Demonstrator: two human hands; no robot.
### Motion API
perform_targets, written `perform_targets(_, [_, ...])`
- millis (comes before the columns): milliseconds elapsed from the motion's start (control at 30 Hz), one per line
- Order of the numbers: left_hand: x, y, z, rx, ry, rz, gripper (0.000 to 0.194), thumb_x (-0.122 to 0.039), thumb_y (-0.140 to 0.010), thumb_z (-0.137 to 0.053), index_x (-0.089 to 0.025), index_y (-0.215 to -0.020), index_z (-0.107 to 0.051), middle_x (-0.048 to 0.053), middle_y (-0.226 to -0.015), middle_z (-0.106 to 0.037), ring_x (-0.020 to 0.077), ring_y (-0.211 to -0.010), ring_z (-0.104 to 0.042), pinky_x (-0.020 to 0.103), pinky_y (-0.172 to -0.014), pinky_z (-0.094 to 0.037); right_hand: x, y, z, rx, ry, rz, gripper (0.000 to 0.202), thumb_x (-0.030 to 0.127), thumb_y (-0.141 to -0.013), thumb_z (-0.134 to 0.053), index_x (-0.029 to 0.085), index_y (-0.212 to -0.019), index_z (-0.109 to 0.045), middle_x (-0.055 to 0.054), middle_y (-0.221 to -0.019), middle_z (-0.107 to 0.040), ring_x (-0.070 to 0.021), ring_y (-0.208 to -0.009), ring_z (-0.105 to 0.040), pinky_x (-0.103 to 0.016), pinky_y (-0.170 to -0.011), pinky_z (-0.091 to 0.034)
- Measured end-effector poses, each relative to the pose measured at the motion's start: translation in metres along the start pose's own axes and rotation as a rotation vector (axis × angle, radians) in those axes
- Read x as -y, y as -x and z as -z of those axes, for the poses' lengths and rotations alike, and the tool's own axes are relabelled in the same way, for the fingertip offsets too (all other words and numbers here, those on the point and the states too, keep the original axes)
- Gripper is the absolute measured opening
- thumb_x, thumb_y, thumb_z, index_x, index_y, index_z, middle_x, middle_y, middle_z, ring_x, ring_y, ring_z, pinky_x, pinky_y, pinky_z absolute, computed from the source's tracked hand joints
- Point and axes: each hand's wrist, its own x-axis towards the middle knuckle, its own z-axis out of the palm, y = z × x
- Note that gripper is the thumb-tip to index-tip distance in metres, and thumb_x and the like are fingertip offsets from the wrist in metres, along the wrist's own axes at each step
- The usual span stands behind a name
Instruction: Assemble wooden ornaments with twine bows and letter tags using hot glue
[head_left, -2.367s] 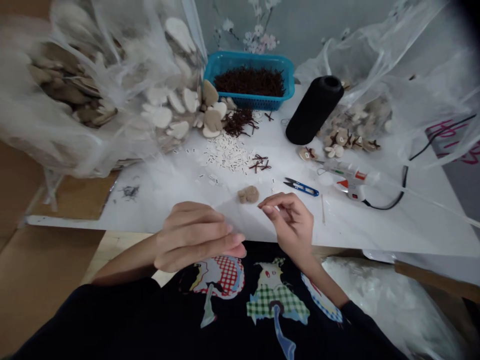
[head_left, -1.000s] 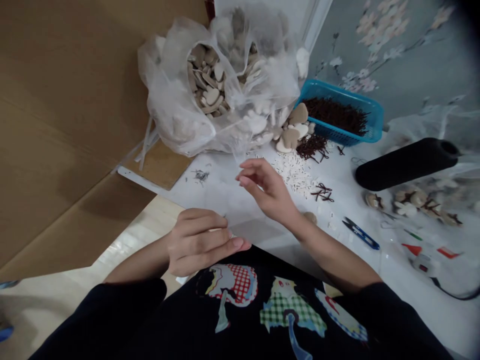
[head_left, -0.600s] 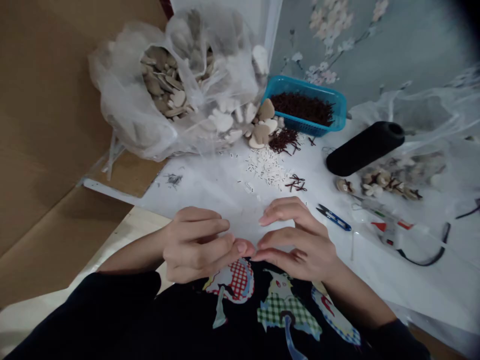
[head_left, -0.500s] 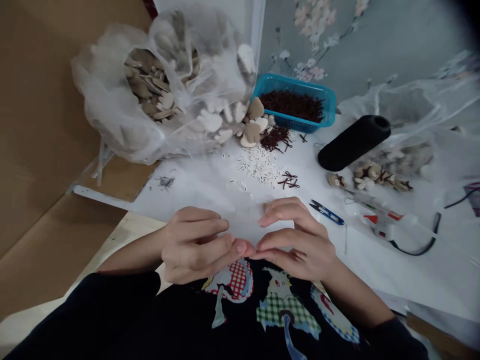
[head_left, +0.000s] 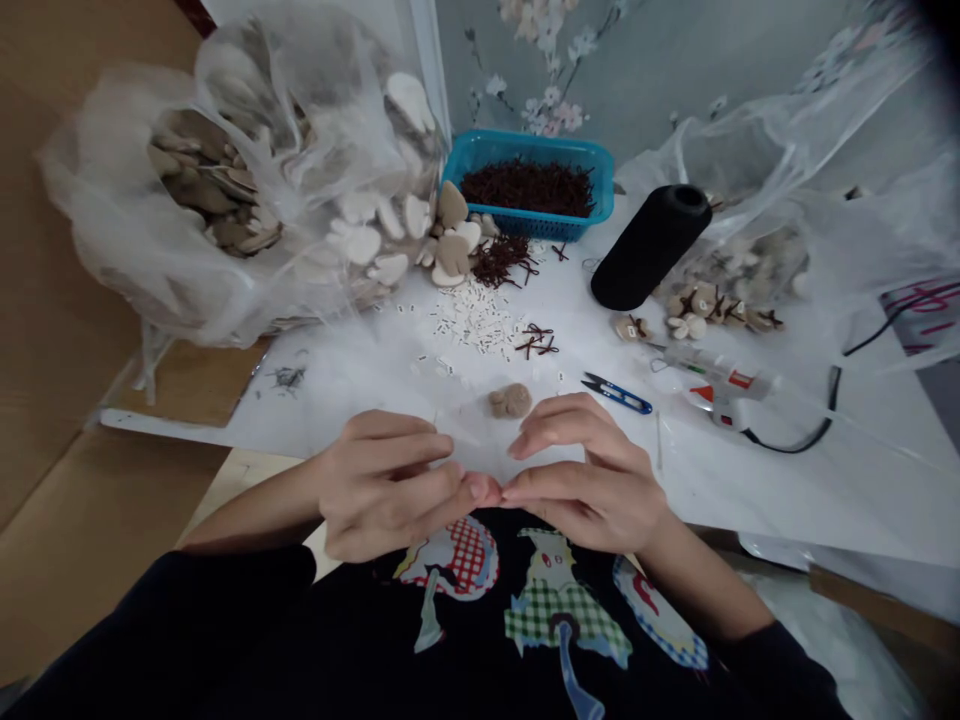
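My left hand (head_left: 397, 487) and my right hand (head_left: 589, 480) meet at their fingertips near the table's front edge, just above my shirt. Both are closed in a pinch, the thumb and fingertips of one against those of the other. Whatever lies between them is too small or hidden to make out. Just beyond the fingers a small beige felt piece (head_left: 511, 400) rests on the white table. Past it lie a heap of tiny white labels (head_left: 478, 318) and a few dark brown bows (head_left: 537, 340). Blue thread snips (head_left: 619, 393) lie beyond my right hand.
A clear bag of felt shapes (head_left: 315, 230) stands at the left. Behind the labels is a blue basket (head_left: 600, 205) of brown bows. To the right are a black cylinder (head_left: 651, 247), finished felt pieces (head_left: 705, 302), and a glue gun (head_left: 720, 385) with its cord.
The view has shifted, so the table items sit further left. The beige felt piece, mostly hidden behind my right fingers before, now shows. My hands hold nearly the same pose.
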Motion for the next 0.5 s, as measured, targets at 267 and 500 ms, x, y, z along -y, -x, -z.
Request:
perform_targets(267, [0.012,-0.025,0.003,0.203,0.156,-0.408,0.029,-0.012,-0.077,-0.071,-0.036,-0.092,-0.069,-0.007,-0.071,-0.068,0.0125,-0.059,-0.066,0.024,-0.047,-0.059,0.001,0.011,0.009,0.115,-0.041,0.016,0.009,0.015,-0.085,-0.063,0.022,-0.090,-0.066,-0.002,-0.100,-0.064,-0.0156,-0.096,-0.058,-0.034,-0.080,-0.052])
perform_targets(500, [0.005,-0.027,-0.015,0.224,0.349,-0.428,0.017,-0.018,-0.077,-0.073,-0.034,-0.080,-0.069,-0.008,-0.062,-0.066,0.0102,-0.049,-0.064,0.020,-0.040,-0.054,-0.002,0.011,0.016,0.340,-0.319,-0.033,0.012,0.020,-0.093,-0.052,0.018,-0.089,-0.063,-0.006,-0.100,-0.061,-0.0138,-0.100,-0.056,-0.032,-0.090,-0.047])
